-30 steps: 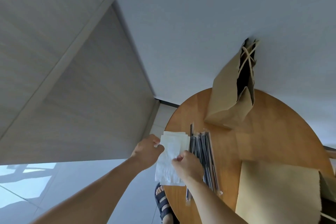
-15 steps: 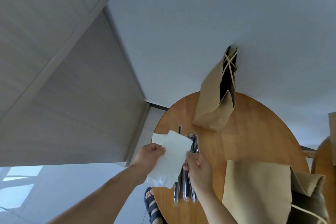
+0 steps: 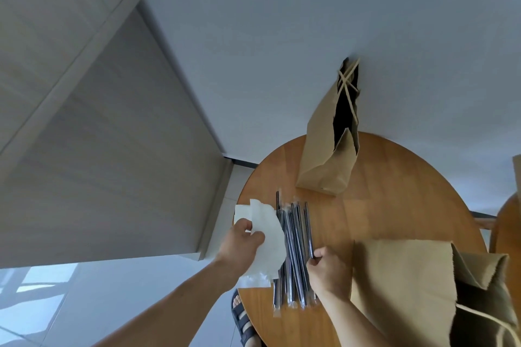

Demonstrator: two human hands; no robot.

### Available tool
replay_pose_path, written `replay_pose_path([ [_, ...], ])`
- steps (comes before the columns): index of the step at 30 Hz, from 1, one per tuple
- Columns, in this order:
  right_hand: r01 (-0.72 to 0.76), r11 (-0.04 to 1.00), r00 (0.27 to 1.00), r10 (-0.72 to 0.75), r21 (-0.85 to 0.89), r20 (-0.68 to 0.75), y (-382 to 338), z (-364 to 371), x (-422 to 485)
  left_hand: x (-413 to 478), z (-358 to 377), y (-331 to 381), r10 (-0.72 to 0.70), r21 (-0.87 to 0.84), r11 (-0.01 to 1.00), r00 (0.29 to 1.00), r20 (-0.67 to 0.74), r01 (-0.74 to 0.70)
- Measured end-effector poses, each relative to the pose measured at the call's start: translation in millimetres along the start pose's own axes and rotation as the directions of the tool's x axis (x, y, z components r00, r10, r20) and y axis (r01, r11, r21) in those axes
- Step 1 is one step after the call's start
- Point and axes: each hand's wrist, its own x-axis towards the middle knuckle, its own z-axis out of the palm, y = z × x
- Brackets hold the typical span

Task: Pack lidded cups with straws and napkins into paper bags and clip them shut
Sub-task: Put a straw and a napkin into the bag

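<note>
Shifted the right hand (image 3: 328, 267) off the napkin (image 3: 269, 236) and across to the straws (image 3: 294, 248) since half a second ago; now pinches the outermost one, low on its length, between thumb and curled fingers. Grips the napkin alone with the left hand (image 3: 242, 242), fingers curled round its near edge, just left of the straw bundle and over the rim of the table (image 3: 394, 205). Looks white, thin and creased, drooping below that hand; likely weighs next to nothing, goes limp and tears easily, so best taken by an edge with a light pinch. Straws: dark, slim, each sealed in clear film, lying side by side between the two hands; probably light and stiff but slippery in the film, so best pinched singly near the middle. Open brown bag (image 3: 403, 284) just right of the right hand, second bag (image 3: 324, 149) upright well beyond both.
</note>
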Motion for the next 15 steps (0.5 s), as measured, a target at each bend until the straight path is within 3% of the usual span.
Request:
replay_pose_path([
  [3,0.008,0.998,1.0,-0.007,0.059,-0.015,-3,-8,-6,-7,-2,8,0.015,0.005,1.0,1.0,-0.012,-0.015],
  [6,0.073,0.97,0.996,-0.058,0.232,-0.071,-14,-21,-21,-17,-5,18,0.034,0.03,0.999,0.999,-0.021,-0.033],
  [8,0.162,0.905,0.986,-0.135,0.393,-0.094,-29,-36,-37,-26,-8,27,0.075,0.038,0.997,0.997,-0.019,-0.074],
  [11,0.251,0.729,0.96,-0.271,0.637,-0.068,-57,-66,-68,-46,-13,44,0.153,-0.033,0.988,0.988,-0.018,-0.153],
  [15,0.342,0.678,0.903,-0.428,0.65,-0.028,-77,-102,-103,-80,-16,70,0.178,-0.146,0.973,0.984,-0.021,-0.179],
])
